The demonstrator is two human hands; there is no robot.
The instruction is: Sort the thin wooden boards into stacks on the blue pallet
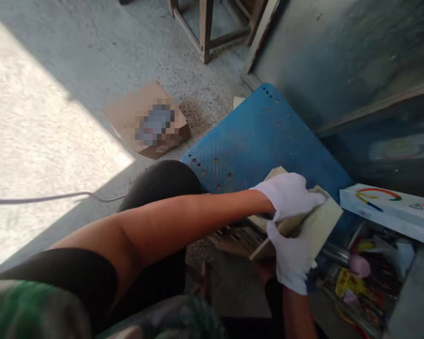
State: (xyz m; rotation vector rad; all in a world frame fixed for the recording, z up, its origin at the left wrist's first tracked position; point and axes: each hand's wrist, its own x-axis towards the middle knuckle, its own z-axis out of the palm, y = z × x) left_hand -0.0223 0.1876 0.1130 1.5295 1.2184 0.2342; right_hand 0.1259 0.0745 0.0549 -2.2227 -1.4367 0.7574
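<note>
Both of my hands wear white gloves and work close together over the front right of a blue plastic stool top (pixel 261 136). My left hand (pixel 288 190) reaches across with its fingers curled at the upper edge of a cream-coloured board (pixel 327 219). Just below it, my right hand (pixel 293 259) grips the same board from the near side, its fingertips partly hidden behind the piece. More cream and brown flat pieces (pixel 245 238) lie beneath my hands. Blur keeps me from telling how the pieces join.
An open cardboard box (pixel 127 110) lies on the concrete floor. Beyond stands a wooden stool (pixel 205 33), with a framed panel (pixel 339 61) at right. A white box (pixel 392 212) borders a bin of mixed tools and coloured items (pixel 360 282). A cable (pixel 56 198) crosses the floor.
</note>
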